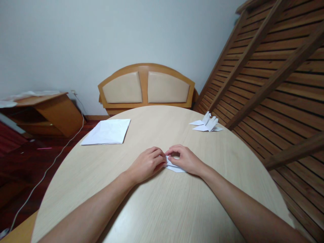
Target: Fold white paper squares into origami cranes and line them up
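A small piece of folded white paper (176,168) lies on the round table (152,206) between my hands, partly covered by them. My left hand (149,163) is closed at the paper's left end, its fingertips pressed together on it. From the right, my right hand (186,159) pinches the paper's upper edge, thumb and forefinger curled round into a loop. The fingertips of both hands meet near the paper's upper left corner.
A stack of white paper sheets (107,132) lies at the table's left. Folded paper figures (209,124) stand at the back right. Beyond are a headboard (143,84), a wooden desk (59,113) and a leaning slatted wooden frame (265,77).
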The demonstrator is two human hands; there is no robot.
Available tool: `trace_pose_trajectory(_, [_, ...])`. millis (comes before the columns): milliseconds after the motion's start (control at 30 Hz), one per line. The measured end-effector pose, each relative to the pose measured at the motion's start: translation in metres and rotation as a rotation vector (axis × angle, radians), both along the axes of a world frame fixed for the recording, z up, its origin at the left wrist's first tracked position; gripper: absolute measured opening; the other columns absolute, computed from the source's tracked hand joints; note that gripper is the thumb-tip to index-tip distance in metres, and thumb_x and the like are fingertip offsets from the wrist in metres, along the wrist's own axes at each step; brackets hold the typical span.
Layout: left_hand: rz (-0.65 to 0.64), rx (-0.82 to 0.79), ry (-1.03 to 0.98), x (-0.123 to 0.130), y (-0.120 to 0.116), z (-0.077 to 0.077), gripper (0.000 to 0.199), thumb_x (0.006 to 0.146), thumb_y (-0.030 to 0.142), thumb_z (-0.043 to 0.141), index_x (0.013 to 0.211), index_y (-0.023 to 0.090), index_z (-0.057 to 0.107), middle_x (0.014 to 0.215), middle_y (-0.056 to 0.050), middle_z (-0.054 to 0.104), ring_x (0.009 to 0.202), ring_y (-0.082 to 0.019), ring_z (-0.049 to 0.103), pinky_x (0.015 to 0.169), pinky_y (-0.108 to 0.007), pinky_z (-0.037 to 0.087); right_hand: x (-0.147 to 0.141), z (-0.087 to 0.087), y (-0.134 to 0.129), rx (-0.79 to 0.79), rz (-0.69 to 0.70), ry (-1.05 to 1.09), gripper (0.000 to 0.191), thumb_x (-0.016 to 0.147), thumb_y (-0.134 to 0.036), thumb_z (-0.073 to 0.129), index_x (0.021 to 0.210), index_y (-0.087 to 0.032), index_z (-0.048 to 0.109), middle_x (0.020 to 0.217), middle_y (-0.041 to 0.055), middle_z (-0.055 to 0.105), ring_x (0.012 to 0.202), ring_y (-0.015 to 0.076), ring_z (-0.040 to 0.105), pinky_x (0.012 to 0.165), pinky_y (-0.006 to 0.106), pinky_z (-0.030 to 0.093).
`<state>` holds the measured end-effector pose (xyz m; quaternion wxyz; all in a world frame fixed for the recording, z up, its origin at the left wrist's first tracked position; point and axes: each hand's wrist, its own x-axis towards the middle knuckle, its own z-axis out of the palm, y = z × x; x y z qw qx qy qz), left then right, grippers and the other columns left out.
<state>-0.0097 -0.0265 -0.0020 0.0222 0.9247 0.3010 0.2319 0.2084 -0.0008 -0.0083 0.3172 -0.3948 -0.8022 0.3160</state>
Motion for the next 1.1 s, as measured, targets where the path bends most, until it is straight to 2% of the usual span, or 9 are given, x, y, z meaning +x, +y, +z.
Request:
trace_pose_trajectory(133, [0.045, -0.024, -0.023, -0.001, 0.0, -0.002, 0.012, 0.1, 0.024, 0.054, 0.103, 0.018, 0.064, 0.107, -0.008, 0.067, 0.097, -0.02, 0.063, 0.083, -0.031, 0.052, -0.003, 0.004, -0.004, -0.133, 0.032, 0.112, 0.011, 0.084, -0.022, 0.068, 0.094, -0.019, 0.068, 0.09, 0.0028, 0.073, 0.086, 0.0181, 0.068, 0.079, 0.03, 0.051])
trace_pose_trajectory(300, [0.108, -0.058, 0.014, -0.003, 0.0, -0.005, 0.012, 0.101, 0.026, 0.052, 0.1, 0.019, 0.062, 0.103, -0.005, 0.067, 0.089, -0.018, 0.065, 0.076, -0.028, 0.052, -0.003, 0.009, -0.008, -0.129, 0.068, 0.147, 0.009, 0.084, -0.022, 0.068, 0.091, -0.019, 0.065, 0.089, 0.0018, 0.071, 0.084, 0.0164, 0.067, 0.078, 0.029, 0.051])
trace_pose_trajectory(500, [0.187, -0.059, 0.022, -0.004, -0.001, -0.004, 0.008, 0.1, 0.027, 0.054, 0.098, 0.02, 0.057, 0.094, -0.003, 0.069, 0.081, -0.018, 0.067, 0.067, -0.027, 0.049, -0.002, 0.014, -0.012, -0.064, 0.093, 0.019, 0.011, 0.081, -0.018, 0.069, 0.091, -0.02, 0.067, 0.088, 0.0002, 0.072, 0.079, 0.016, 0.066, 0.074, 0.028, 0.05])
trace_pose_trajectory(600, [0.227, -0.062, 0.009, -0.004, -0.001, -0.005, 0.006, 0.099, 0.025, 0.054, 0.103, 0.02, 0.057, 0.092, -0.002, 0.071, 0.078, -0.018, 0.068, 0.065, -0.027, 0.049, -0.001, 0.013, -0.011, -0.003, 0.079, -0.019, 0.013, 0.081, -0.014, 0.067, 0.093, -0.021, 0.068, 0.091, 0.0004, 0.074, 0.083, 0.0167, 0.067, 0.077, 0.029, 0.05])
trace_pose_trajectory(767, [0.226, -0.06, 0.018, -0.003, -0.002, -0.003, 0.016, 0.099, 0.025, 0.053, 0.113, 0.021, 0.059, 0.099, -0.004, 0.071, 0.086, -0.019, 0.068, 0.071, -0.029, 0.05, 0.001, 0.013, -0.008, -0.003, 0.056, -0.033, 0.012, 0.085, -0.017, 0.067, 0.095, -0.022, 0.071, 0.092, 0.0009, 0.076, 0.086, 0.0167, 0.07, 0.079, 0.028, 0.05])
trace_pose_trajectory(900, [0.212, -0.051, 0.059, -0.002, -0.003, 0.0, 0.014, 0.099, 0.027, 0.053, 0.1, 0.02, 0.066, 0.094, -0.004, 0.07, 0.086, -0.02, 0.066, 0.072, -0.029, 0.05, 0.002, 0.013, -0.006, 0.033, 0.036, -0.089, 0.008, 0.086, -0.021, 0.069, 0.092, -0.023, 0.075, 0.091, -0.0001, 0.077, 0.084, 0.0167, 0.071, 0.079, 0.028, 0.05])
trace_pose_trajectory(1100, [0.24, -0.051, 0.055, -0.001, -0.003, 0.002, 0.016, 0.098, 0.026, 0.054, 0.093, 0.019, 0.067, 0.087, -0.005, 0.069, 0.081, -0.02, 0.064, 0.069, -0.029, 0.048, 0.003, 0.011, -0.005, 0.148, 0.039, -0.168, 0.011, 0.091, -0.029, 0.068, 0.09, -0.024, 0.078, 0.089, 0.0026, 0.078, 0.086, 0.0196, 0.07, 0.079, 0.031, 0.048])
